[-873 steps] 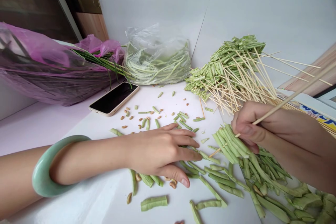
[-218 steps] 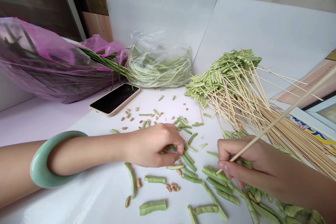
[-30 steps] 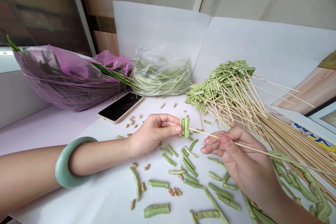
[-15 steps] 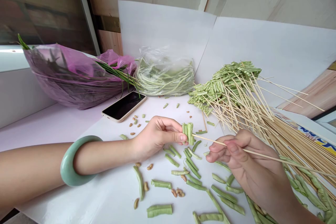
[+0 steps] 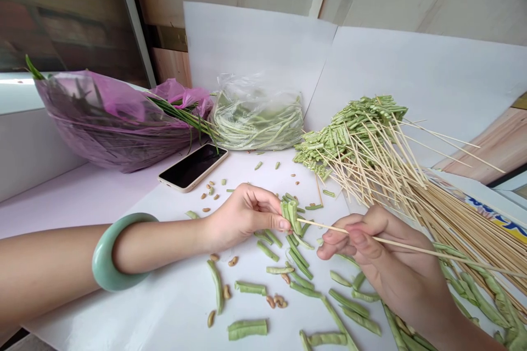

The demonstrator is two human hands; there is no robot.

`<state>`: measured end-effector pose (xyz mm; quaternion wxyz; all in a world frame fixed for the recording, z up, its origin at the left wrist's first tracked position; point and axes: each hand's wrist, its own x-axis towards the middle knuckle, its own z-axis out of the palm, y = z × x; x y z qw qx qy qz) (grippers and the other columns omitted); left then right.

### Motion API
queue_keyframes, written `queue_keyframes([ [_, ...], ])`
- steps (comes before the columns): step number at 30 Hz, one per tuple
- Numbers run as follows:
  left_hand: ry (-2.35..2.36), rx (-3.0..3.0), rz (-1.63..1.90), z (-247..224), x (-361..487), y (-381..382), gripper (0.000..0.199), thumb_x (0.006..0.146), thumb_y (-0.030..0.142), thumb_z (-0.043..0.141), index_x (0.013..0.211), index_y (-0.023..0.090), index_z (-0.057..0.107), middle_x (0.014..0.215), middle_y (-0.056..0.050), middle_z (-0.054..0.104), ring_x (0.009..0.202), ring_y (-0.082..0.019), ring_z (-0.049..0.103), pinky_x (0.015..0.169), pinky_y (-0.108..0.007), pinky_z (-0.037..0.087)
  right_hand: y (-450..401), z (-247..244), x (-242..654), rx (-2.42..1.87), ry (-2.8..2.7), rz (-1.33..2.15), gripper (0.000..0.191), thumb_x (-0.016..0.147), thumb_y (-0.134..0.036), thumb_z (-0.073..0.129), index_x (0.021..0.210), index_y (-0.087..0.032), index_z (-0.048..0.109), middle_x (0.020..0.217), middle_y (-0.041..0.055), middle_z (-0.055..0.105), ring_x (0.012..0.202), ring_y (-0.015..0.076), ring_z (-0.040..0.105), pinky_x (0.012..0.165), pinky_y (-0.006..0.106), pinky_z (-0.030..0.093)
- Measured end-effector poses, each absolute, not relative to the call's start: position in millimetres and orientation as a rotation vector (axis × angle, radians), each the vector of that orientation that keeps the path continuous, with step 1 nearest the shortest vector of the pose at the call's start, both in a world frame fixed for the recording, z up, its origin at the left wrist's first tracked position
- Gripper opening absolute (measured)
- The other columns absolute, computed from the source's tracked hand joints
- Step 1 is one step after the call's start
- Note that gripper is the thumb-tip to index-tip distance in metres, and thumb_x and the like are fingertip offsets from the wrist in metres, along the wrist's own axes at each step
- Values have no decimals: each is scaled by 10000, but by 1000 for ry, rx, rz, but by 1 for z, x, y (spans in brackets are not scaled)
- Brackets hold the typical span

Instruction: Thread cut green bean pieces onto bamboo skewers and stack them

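Cut green bean pieces (image 5: 291, 215) are pinched between the thumb and fingers of my left hand (image 5: 251, 214), above the middle of the white table. A thin wooden skewer (image 5: 395, 242) lies between the thumb and fingers of my right hand (image 5: 382, 252). The skewer's tip end meets the right side of the bean pieces; how deep it goes is hidden. Loose bean pieces (image 5: 247, 329) and brown seeds (image 5: 279, 301) lie scattered on the table (image 5: 164, 312) below and around my hands.
Behind my hands are a phone (image 5: 192, 167), a purple bag of greens (image 5: 119, 120) and a clear bag of long beans (image 5: 259, 120). Skewered beans (image 5: 362, 126) are piled at the back right, beside many bare skewers (image 5: 461, 214). Bean pods (image 5: 486, 301) lie at the lower right.
The bean pieces in my left hand have tilted, so their cut upper ends show more. My right hand has shifted slightly left, with the skewer still held.
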<state>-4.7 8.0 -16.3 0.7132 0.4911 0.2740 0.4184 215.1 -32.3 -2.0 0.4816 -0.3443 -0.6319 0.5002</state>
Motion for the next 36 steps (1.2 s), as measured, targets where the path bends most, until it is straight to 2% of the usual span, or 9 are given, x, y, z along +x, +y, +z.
queue_keyframes([
  [7,676,1275,1044,-14,-8,5,147,610,217,839,654,118,739,643,-46,714,588,-126,628,603,-219,513,-38,1,209,-887,-1496,1169,185,854,-322,626,699,-234,576,765,36,722,675,206,726,647,340,625],
  [13,745,1713,1129,-9,-13,0,106,720,202,760,763,106,764,774,-103,746,722,-185,671,703,-256,526,-34,0,210,-831,-1475,1284,189,873,-325,604,713,-236,556,743,12,727,629,187,727,588,307,622],
  [18,769,1797,1152,-7,-13,-1,113,754,209,730,760,100,759,788,-117,748,725,-190,679,698,-250,524,-38,-5,207,-813,-1414,1284,183,871,-298,613,709,-234,558,765,-1,718,660,175,731,623,291,616],
  [25,795,1739,1092,-8,-11,-2,201,743,292,745,758,92,758,788,-133,751,730,-209,689,696,-257,529,-46,-7,201,-864,-1384,1211,141,846,-299,640,717,-264,597,781,-15,710,677,189,730,670,327,610],
  [31,791,1747,1073,-10,-12,-2,248,750,322,736,762,75,755,792,-142,749,749,-225,694,707,-281,540,-43,-12,205,-809,-1573,1008,115,891,-238,570,802,-288,624,815,-1,733,685,205,732,677,356,614],
  [36,765,1747,1074,-12,-11,-2,212,754,272,732,766,62,750,801,-147,750,743,-211,692,700,-278,546,-38,-16,209,-687,-1756,831,155,920,-152,506,894,-271,603,852,4,757,718,191,734,660,332,621],
])
